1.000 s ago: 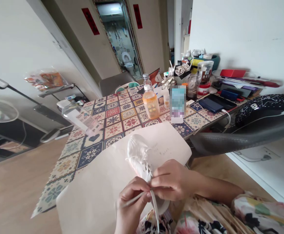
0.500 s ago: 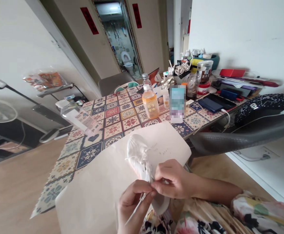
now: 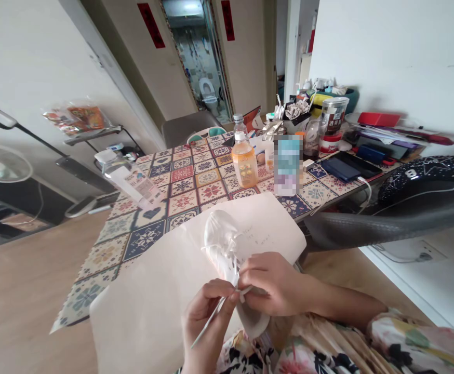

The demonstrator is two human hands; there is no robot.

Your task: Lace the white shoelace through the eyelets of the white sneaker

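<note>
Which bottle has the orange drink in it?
Look at the patterned table, past the white shoe in the hands. The orange drink bottle stands upright mid-table, left of a blurred blue box. It is the only bottle with orange liquid and a white cap.

A white shoe (image 3: 223, 249) lies toe-away on a large white sheet of paper (image 3: 149, 296) spread over a table with a patterned tile cloth (image 3: 180, 192). The left hand (image 3: 205, 317) pinches a white lace end (image 3: 211, 322) near the shoe's eyelets, and the right hand (image 3: 276, 283) grips the shoe's heel side, fingertips meeting the left's. Beyond stand an orange drink bottle (image 3: 244, 163) and a clear bottle (image 3: 131, 179) lying tilted.
</note>
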